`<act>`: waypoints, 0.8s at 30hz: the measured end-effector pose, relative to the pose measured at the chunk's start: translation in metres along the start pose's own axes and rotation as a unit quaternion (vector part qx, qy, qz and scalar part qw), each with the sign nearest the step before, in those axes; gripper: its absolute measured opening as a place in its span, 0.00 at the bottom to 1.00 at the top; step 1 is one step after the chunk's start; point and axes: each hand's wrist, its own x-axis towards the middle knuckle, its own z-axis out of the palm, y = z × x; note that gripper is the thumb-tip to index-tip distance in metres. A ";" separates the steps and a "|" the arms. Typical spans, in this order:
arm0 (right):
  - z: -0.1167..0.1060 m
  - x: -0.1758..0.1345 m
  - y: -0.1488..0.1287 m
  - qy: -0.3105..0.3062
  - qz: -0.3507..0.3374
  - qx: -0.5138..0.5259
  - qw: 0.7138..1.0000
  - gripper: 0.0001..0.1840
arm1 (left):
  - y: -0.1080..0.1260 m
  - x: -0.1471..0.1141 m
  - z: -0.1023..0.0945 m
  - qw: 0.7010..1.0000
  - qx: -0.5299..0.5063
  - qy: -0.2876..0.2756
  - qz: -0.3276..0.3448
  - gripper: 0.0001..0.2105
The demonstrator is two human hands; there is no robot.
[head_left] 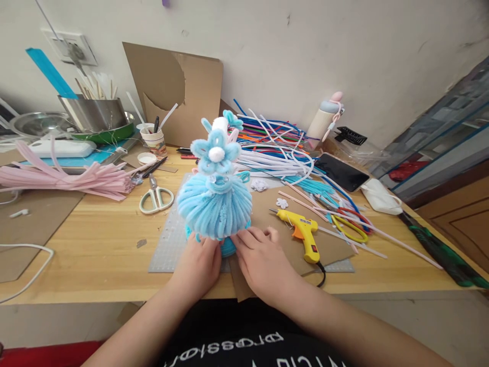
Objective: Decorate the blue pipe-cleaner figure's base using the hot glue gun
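Left hand (202,261) and right hand (263,261) at the base of a light-blue pipe-cleaner figure (214,209).
Figure is upright over a grey cutting mat (164,255), near the front edge of the wooden table (103,244). Fingers of both hands touch its darker blue base (228,248), one hand each side; the skirt hides some fingertips, so whether either hand grips cannot be told. Yellow hot glue gun (300,227) lies on cardboard (338,248) near the right hand; scissors (156,198) lie near the mat's left edge.
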 end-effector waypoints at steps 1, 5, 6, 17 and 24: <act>0.000 -0.001 0.000 0.000 0.000 0.004 1.000 0.17 | 0.000 -0.001 0.001 1.000 -0.003 0.007 -0.009 0.04; 0.000 -0.001 -0.001 -0.003 0.001 0.009 1.000 0.17 | -0.001 -0.004 0.003 1.000 -0.005 0.003 -0.016 0.04; 0.000 -0.001 -0.001 -0.004 0.001 0.008 1.000 0.17 | -0.001 -0.004 0.002 1.000 -0.005 -0.006 -0.011 0.05; -0.003 -0.011 0.002 0.019 0.011 0.084 0.996 0.21 | 0.004 0.003 -0.005 0.997 0.006 -0.054 0.047 0.12; -0.015 -0.031 0.006 0.048 0.002 0.184 0.982 0.18 | 0.015 0.000 -0.012 0.994 0.043 -0.089 0.047 0.08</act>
